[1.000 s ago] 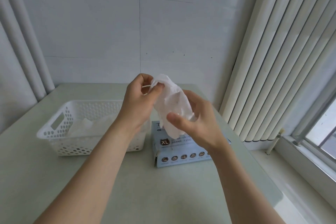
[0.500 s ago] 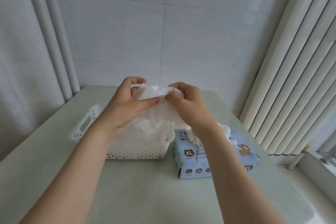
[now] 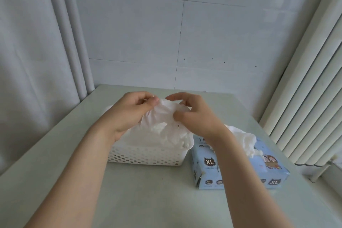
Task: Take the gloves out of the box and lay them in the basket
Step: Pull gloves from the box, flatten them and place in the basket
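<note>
left hand [image 3: 127, 114], right hand [image 3: 198, 116]: fingers pinch crinkled white glove [image 3: 164, 114] | over perforated plastic basket [image 3: 148, 155] | blue box [image 3: 207, 171] beside

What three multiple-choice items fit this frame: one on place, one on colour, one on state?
1. Where is the box relative to the basket?
A. Inside it
B. On the table, to its right
C. Stacked on top of it

2. What colour is the basket?
A. White
B. Red
C. Black

3. What is the left hand doing?
A. Lying flat on the table
B. Gripping the box
C. Pinching a white glove above the basket

Answers:
1 B: the box stands on the table beside the basket's right wall.
2 A: its perforated wall is white.
3 C: thumb and fingers pinch the glove's edge over the basket.
</note>
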The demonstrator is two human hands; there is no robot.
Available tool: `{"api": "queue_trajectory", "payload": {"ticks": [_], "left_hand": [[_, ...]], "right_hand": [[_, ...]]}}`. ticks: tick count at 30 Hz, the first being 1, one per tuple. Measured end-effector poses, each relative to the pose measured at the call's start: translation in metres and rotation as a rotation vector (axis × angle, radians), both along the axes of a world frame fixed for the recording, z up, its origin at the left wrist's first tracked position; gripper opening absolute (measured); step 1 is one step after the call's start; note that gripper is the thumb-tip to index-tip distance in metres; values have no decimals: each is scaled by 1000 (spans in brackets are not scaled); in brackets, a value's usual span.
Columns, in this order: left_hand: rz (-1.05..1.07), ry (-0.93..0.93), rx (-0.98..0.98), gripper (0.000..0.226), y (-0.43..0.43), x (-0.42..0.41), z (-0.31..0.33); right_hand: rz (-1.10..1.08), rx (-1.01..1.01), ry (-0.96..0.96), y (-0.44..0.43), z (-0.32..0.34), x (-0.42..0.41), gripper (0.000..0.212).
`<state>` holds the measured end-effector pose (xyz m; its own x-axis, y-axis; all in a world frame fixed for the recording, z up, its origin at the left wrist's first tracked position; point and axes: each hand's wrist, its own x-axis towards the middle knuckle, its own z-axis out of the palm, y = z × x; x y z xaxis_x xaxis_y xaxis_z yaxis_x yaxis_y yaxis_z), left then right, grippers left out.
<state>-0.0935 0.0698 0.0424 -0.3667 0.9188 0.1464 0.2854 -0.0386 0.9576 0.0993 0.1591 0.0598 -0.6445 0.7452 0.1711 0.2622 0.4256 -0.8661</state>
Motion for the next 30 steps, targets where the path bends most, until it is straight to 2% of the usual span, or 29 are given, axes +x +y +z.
{"api": "queue_trajectory", "payload": {"ticks": [3, 6, 9, 12, 15, 18, 21, 26, 30], "left_hand": [[89, -25, 124, 21, 3, 4, 1], [193, 18, 228, 25, 6, 6, 2], [299, 124, 294, 29, 9, 11, 2], [362, 172, 317, 28, 13, 15, 0], [387, 247, 344, 24, 15, 16, -2], [403, 421, 380, 20, 11, 17, -2], [444, 519, 444, 22, 7, 15, 1], [534, 541, 491, 29, 1, 3, 6], [588, 526, 401, 44, 2, -1, 5]], "right_hand": [[-21, -32, -44, -4, 1, -1, 13], [-92, 22, -57, 0, -2, -2, 15], [-127, 48, -60, 0, -4, -3, 6], [-85, 11, -36, 2, -3, -1, 17], [65, -193, 72, 1, -2, 2, 26], [156, -337, 105, 3, -2, 7, 27], [209, -324, 83, 6, -2, 12, 13], [104, -228, 164, 8, 2, 15, 26], [79, -168, 173, 10, 1, 12, 22]]}}
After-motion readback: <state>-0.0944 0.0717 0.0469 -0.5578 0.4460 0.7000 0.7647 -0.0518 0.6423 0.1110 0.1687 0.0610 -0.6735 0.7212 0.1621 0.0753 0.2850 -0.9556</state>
